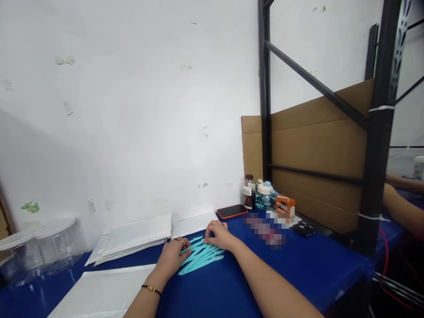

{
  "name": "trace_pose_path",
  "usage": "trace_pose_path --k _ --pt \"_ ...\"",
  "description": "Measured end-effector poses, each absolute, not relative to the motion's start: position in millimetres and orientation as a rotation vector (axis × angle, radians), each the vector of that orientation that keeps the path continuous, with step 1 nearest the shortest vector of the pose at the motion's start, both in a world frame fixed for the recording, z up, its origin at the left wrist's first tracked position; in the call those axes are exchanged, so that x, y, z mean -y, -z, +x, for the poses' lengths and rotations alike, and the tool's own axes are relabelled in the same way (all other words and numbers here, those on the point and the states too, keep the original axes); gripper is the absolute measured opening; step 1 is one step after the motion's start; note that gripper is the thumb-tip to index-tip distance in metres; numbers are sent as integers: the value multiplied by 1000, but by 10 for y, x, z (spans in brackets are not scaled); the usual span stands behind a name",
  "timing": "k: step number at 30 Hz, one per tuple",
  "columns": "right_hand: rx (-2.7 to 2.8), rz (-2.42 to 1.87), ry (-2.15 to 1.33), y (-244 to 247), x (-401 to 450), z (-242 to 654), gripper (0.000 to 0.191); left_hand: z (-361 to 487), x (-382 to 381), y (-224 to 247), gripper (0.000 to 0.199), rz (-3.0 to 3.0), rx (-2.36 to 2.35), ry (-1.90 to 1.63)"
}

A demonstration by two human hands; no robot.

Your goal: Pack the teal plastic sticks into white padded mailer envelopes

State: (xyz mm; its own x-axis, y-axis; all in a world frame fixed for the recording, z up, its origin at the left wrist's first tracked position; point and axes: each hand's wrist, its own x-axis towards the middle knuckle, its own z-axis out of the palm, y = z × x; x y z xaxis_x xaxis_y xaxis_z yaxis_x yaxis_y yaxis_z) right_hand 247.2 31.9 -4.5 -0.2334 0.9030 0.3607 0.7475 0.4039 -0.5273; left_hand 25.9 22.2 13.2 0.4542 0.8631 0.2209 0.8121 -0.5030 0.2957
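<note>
Several slim turquoise sticks [201,260] lie crisscrossed in a loose pile on the blue tabletop [205,293]. At the pile's left side is my left hand [175,254], fingers curled and thumb close to the index finger, with a turquoise stick's end at the fingertips. My right hand [219,235] is bent over the pile's far right side, its fingertips closed on the sticks' upper ends. The palm hides part of what it touches. Left of my left hand lies a white padded envelope [102,291].
More white envelopes [135,234] are stacked near the wall, beside clear lidded tubs [58,243]. A phone [232,211], dark bottle [248,194], blue-white cup [265,196] and orange box [285,206] stand back right. A black rack post [379,145] rises at right, a person's arm [404,207] beyond it.
</note>
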Motion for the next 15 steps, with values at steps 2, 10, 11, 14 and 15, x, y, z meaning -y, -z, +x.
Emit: trace_pose_path --k 2,10,11,14,15 --pt "2039 -1369 -352 26 -318 2478 17 276 -230 -143 14 2559 -1505 -512" --pt "1959 -1436 -291 -8 -364 2738 14 175 -264 -199 16 2534 -1715 -567" --pt "1940 -1462 -271 1 -373 2778 15 151 -271 -192 16 2517 -1733 -546" --pt "1872 -1547 -203 14 -376 2845 13 108 -291 -166 17 2474 -1778 -555" --pt "1865 -1557 -186 13 -367 2841 11 111 -293 -159 19 2465 -1791 -584"
